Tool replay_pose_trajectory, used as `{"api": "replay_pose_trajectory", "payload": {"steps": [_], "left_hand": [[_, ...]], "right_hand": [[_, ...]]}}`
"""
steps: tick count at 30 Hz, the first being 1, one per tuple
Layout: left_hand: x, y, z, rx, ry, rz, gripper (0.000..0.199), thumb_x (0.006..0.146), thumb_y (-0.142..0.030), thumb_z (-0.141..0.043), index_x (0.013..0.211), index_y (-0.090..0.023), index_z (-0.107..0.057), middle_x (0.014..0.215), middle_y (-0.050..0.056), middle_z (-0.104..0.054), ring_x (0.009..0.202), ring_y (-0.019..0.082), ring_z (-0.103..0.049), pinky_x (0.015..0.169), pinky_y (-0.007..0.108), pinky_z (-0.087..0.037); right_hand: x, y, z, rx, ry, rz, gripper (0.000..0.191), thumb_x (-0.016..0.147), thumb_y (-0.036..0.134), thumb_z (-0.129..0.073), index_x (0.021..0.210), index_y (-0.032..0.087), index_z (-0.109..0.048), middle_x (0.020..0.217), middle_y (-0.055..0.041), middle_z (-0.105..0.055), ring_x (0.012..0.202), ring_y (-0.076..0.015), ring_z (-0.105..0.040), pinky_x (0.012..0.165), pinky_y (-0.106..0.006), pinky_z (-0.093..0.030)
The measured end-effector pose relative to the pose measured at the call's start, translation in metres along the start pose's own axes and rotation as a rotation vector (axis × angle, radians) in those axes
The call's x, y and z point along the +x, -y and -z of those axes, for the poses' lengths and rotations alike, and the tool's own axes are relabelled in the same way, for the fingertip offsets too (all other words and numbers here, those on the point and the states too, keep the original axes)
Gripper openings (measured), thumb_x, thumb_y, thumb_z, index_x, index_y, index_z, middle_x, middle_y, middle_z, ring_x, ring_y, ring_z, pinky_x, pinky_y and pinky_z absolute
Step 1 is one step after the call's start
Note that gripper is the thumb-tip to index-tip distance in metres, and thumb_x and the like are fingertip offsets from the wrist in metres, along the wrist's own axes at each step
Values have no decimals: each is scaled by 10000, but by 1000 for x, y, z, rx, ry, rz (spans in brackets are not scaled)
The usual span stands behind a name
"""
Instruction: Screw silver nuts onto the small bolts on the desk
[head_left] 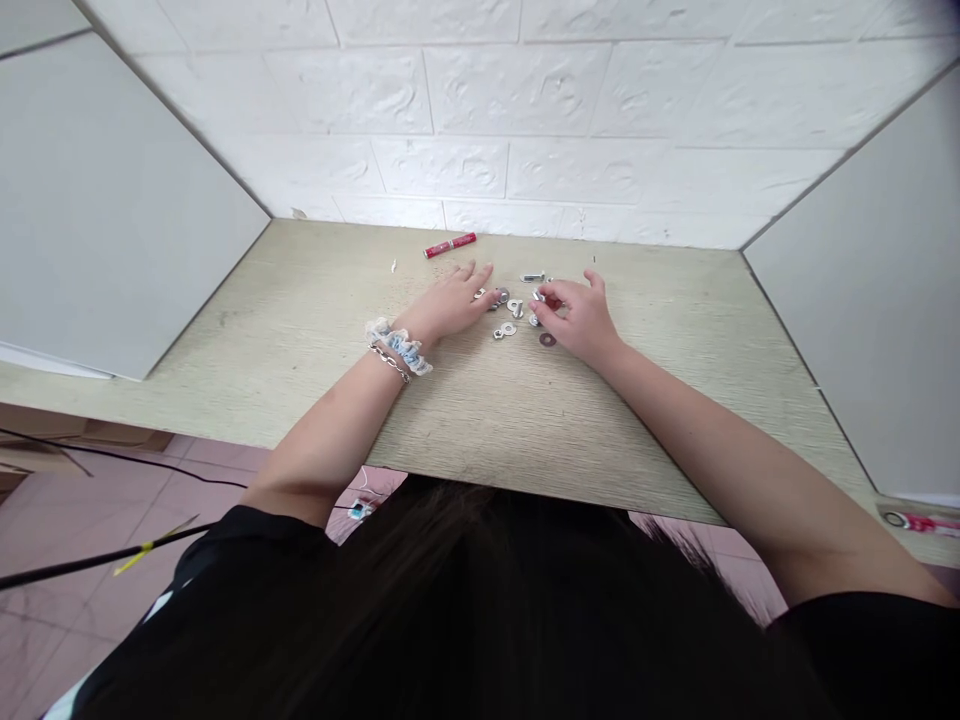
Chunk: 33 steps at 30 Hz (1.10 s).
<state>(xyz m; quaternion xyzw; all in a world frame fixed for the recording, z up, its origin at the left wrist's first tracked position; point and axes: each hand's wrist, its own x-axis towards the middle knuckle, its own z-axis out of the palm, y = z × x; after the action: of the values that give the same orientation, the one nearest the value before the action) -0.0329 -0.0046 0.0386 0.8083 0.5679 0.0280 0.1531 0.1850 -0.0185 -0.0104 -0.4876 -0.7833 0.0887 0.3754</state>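
Possibly, the right fingers (556,289), pinching shallowly, could drop the small silver metal fastener (538,295); the left fingers (478,277) lie spread.

No legible text, numbers or signs found; any markings on the red pen (450,245) are too small to read.

a pale wooden table (525,420) goes across the middle of the frame. a thin red tube (450,245) lies on it, above and left of the centre. near the centre lie a silver metal bolt (532,277), a flat silver ring (514,329) and a flat dark ring (541,340).
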Motion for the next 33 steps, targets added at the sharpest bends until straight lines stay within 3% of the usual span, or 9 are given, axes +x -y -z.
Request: {"api": "replay_pose_trajectory", "payload": {"steps": [5, 13, 17, 26, 33], "left_hand": [[0, 2, -7, 98, 43, -43, 665, 993, -536, -384, 1544, -164, -372, 1640, 169, -306, 1546, 335, -215, 1230, 506, -248], [5, 5, -4, 155, -67, -192, 411, 995, -305, -387, 1258, -174, -675, 1228, 112, -680, 1195, 253, -594, 1062, 375, -438], [5, 4, -2, 146, -106, -201, 370, 979, -255, -413, 1164, -185, -726, 1164, 78, -723, 1122, 231, -632, 1014, 354, -456], [4, -1, 0, 144, -166, -140, 293, 935, -226, -480, 1087, -149, -718, 1130, 114, -729, 1114, 252, -633, 1039, 397, -428], [4, 3, -1, 107, -182, -140, 261, 920, -222, -499, 1031, -156, -726, 1057, 104, -717, 1032, 235, -637, 955, 358, -479]], "right_hand": [[0, 0, 0, 15, -5, -7, 234, 910, 436, -543, 892, 231, -654, 828, -18, -705, 765, -190, -640, 1182, -628, -235], [0, 0, 1, 31, 13, -10, 239, 909, 439, -532, 879, 234, -652, 813, -12, -699, 751, -186, -638, 1175, -619, -253], [0, 0, 1, 31, 21, -12, 238, 910, 438, -529, 882, 235, -651, 805, -10, -697, 751, -185, -638, 1177, -620, -245], [0, 1, 1, 20, 35, -6, 235, 921, 436, -527, 872, 235, -638, 772, -5, -678, 762, -196, -643, 1174, -624, -246], [0, 1, 1, 12, 47, -3, 213, 911, 415, -537, 866, 235, -644, 756, -3, -673, 759, -194, -633, 1160, -608, -269]]}}
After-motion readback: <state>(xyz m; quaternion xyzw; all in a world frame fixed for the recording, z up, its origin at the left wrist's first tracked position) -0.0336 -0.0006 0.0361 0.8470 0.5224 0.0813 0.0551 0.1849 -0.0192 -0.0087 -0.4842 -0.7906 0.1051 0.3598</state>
